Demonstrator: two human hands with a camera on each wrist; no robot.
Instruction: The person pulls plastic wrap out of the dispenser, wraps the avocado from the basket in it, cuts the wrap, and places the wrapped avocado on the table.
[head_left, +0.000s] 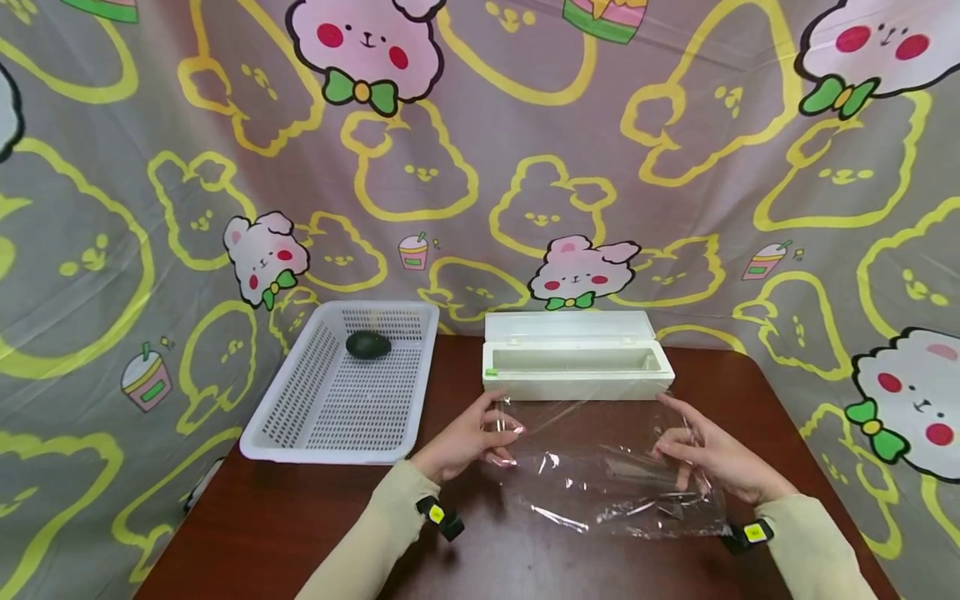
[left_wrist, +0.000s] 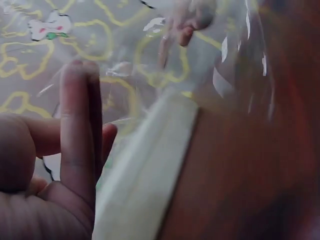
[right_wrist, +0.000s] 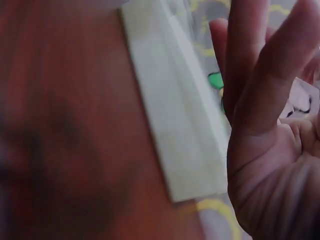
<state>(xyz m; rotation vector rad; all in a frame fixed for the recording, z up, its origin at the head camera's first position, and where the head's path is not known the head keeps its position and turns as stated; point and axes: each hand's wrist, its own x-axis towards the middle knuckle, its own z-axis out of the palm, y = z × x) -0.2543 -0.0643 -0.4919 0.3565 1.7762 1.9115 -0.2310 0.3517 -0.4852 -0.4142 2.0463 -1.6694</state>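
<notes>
Clear plastic film [head_left: 577,487] hangs between your hands, over the near part of the table [head_left: 465,558] and just in front of the long white box. Your left hand [head_left: 476,437] pinches its left side between thumb and fingers; your right hand [head_left: 708,454] pinches the right side likewise. You hold it from opposite sides, likely to keep the sheet spread and stop it clinging to itself, though its lower part sags in folds.

Beyond your fingertips, the white box [head_left: 555,388] lies lengthwise across the table, its lid [head_left: 570,327] tipped back, which leaves the trough facing you. To your left, the white basket [head_left: 322,456] sits apart from the box, perhaps keeping the dark green fruit [head_left: 367,344] out of the way.

The film is thin, glossy and creased, with bright streaks. The box looks like smooth, rigid plastic; the basket is rectangular with slotted walls. The fruit is oval, the table reddish brown with a dull sheen, and the cartoon-printed cloth [head_left: 420,158] behind falls in soft wrinkles.
</notes>
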